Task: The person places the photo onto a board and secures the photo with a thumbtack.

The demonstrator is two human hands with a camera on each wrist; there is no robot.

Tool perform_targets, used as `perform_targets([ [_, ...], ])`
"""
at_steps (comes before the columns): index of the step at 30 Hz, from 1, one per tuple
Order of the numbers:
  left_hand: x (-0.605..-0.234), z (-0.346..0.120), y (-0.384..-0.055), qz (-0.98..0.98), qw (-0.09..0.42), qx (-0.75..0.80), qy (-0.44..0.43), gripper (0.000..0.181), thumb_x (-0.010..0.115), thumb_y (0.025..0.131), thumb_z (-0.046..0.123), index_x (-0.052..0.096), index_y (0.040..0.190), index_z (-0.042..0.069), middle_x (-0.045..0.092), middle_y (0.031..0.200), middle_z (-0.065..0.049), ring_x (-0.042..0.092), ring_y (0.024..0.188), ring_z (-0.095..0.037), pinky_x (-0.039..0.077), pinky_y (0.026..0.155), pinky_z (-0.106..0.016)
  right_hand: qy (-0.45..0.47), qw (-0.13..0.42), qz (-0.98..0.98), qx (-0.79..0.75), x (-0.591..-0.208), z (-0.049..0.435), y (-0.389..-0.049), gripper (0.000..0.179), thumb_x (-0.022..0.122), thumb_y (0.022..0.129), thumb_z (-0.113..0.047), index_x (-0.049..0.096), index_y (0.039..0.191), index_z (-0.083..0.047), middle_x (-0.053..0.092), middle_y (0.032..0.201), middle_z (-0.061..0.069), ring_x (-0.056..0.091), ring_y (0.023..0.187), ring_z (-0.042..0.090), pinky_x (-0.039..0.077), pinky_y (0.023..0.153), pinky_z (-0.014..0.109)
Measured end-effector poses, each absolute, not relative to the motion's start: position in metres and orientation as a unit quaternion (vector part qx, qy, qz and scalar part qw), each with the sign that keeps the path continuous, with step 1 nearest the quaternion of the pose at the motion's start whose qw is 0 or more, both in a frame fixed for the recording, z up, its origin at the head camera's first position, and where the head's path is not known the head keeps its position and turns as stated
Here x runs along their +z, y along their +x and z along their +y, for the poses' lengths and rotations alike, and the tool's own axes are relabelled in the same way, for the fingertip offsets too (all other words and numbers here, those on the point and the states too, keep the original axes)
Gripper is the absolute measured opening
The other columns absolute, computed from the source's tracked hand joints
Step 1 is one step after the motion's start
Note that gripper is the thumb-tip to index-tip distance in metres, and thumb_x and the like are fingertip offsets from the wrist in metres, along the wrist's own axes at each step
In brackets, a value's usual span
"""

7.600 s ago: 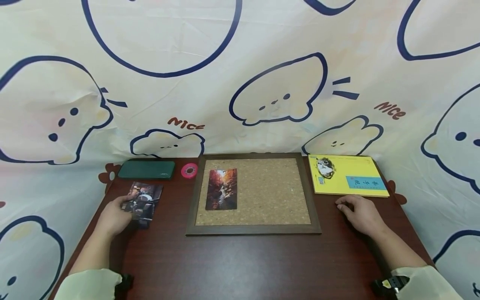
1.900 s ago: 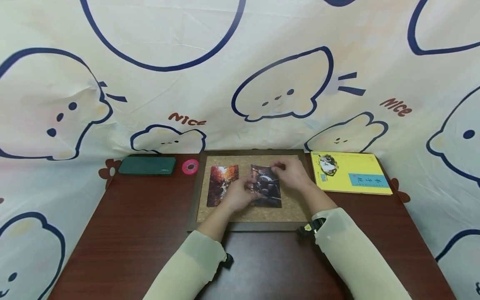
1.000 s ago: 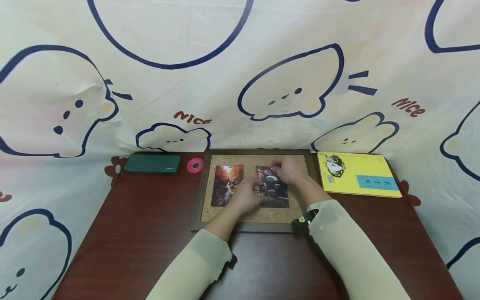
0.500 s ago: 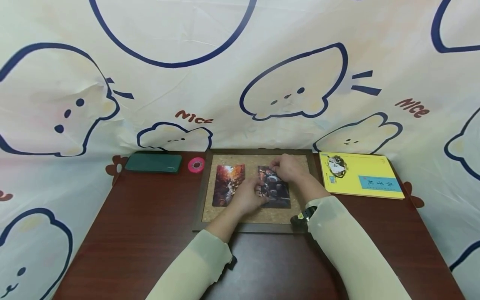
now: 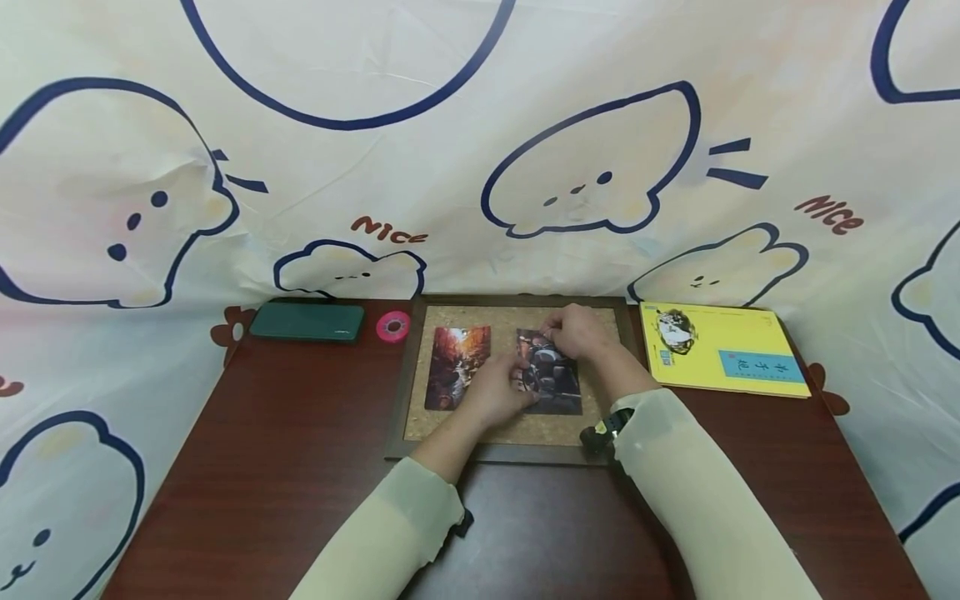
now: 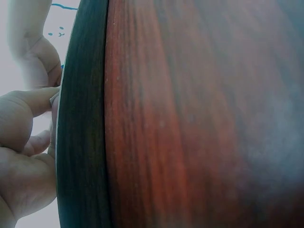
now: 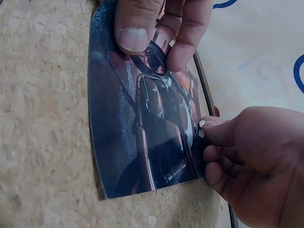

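Observation:
A dark photo [image 5: 553, 387] of what looks like a car's interior is over the cork board [image 5: 480, 433], right of an orange canyon-like photo [image 5: 453, 367]. At its left side my left hand [image 5: 495, 390] holds it; in the right wrist view the thumb [image 7: 134, 38] lies on its face. My right hand [image 5: 579, 333] pinches its top edge, with thumb and fingers close together [image 7: 256, 161]. A small pale spot shows at that thumb's tip, too small to identify. The photo's lower edge bows slightly off the cork. The left wrist view mostly shows the frame's edge [image 6: 83, 142].
A green flat case [image 5: 307, 322] and a pink ring [image 5: 393, 327] lie behind on the left of the brown table [image 5: 285, 467]. A yellow book [image 5: 720, 348] lies right of the board. Behind hangs a patterned cloth [image 5: 450, 167].
Earlier my left hand was at the photos on the table's left and my right rested near the book. Both came to the board with the dark photo. In the last second they barely moved.

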State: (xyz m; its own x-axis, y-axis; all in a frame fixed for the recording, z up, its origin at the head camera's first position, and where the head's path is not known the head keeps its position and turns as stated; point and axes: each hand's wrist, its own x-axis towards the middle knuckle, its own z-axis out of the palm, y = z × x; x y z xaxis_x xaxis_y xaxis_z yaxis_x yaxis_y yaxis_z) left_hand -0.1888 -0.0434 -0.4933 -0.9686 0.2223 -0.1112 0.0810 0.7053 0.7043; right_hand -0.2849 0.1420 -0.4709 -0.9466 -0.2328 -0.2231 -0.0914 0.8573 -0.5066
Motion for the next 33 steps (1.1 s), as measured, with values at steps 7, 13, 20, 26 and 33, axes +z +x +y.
perform_targets([
  [7,-0.4942,-0.0429,-0.1884,0.918,0.091,0.377,0.086,0.053,0.087,0.084,0.027,0.067,0.129,0.008,0.063,0.117,-0.011,0.060,0.099,-0.025,0.051,0.090,-0.045,-0.086,0.141,0.951,-0.261,-0.4697,0.1437,-0.2882,0.019,0.063,0.102,-0.019,0.079,0.109,-0.010,0.074,0.099,0.007,0.064,0.089,0.023,0.050,0.083,0.041],
  [13,-0.4959,-0.0420,-0.1895,0.920,0.090,0.372,0.084,0.052,0.087,0.084,0.027,0.068,0.129,0.009,0.063,0.114,-0.010,0.061,0.099,-0.024,0.051,0.089,-0.044,-0.085,0.148,0.951,-0.259,-0.4674,0.1420,-0.2899,0.021,0.063,0.102,-0.022,0.079,0.107,-0.010,0.073,0.095,0.006,0.064,0.086,0.023,0.050,0.082,0.041],
  [20,-0.4958,-0.0424,-0.1895,0.920,0.088,0.371,0.085,0.052,0.087,0.084,0.027,0.068,0.128,0.009,0.063,0.113,-0.009,0.060,0.097,-0.024,0.051,0.088,-0.044,-0.083,0.157,0.951,-0.254,-0.4662,0.1401,-0.2921,0.022,0.062,0.102,-0.023,0.079,0.106,-0.009,0.072,0.094,0.006,0.063,0.087,0.024,0.050,0.083,0.042],
  [26,-0.4956,-0.0423,-0.1895,0.921,0.090,0.370,0.085,0.052,0.087,0.084,0.027,0.068,0.129,0.009,0.063,0.114,-0.009,0.060,0.097,-0.023,0.051,0.089,-0.044,-0.077,0.167,0.953,-0.242,-0.4666,0.1391,-0.2945,0.023,0.063,0.103,-0.024,0.079,0.106,-0.009,0.072,0.094,0.006,0.063,0.087,0.024,0.050,0.085,0.042],
  [33,-0.4956,-0.0423,-0.1894,0.920,0.091,0.372,0.080,0.051,0.087,0.084,0.027,0.068,0.129,0.010,0.063,0.117,-0.011,0.060,0.098,-0.024,0.051,0.090,-0.045,-0.081,0.162,0.955,-0.233,-0.4663,0.1377,-0.2949,0.025,0.061,0.104,-0.026,0.079,0.106,-0.008,0.072,0.093,0.007,0.063,0.088,0.024,0.051,0.086,0.044],
])
